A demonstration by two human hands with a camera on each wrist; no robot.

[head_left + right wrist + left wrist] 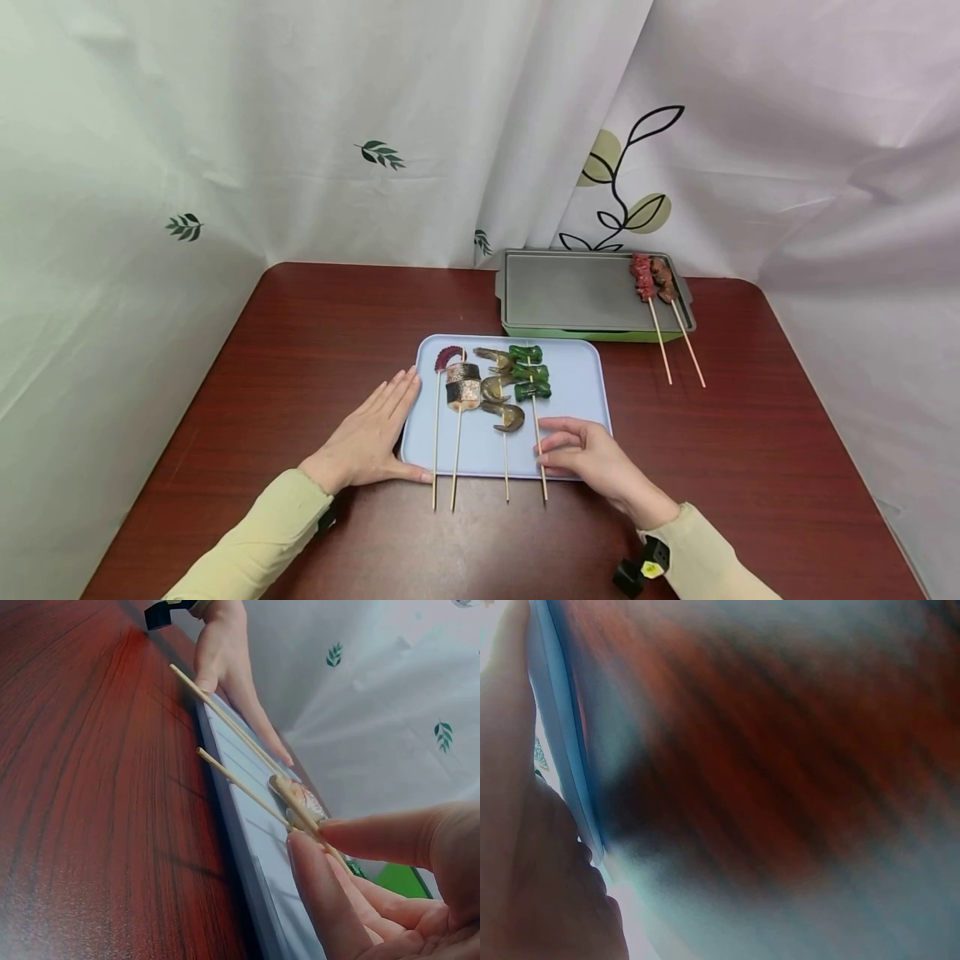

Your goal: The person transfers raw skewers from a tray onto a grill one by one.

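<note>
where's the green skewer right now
In the head view, the green skewer is over the right half of the blue tray, just right of the curled brown pieces, its stick pinched by the right hand.

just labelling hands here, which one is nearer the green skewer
Right. The right hand pinches the green skewer by its stick; the left hand is farther off, at the left edge of the blue tray.
</note>
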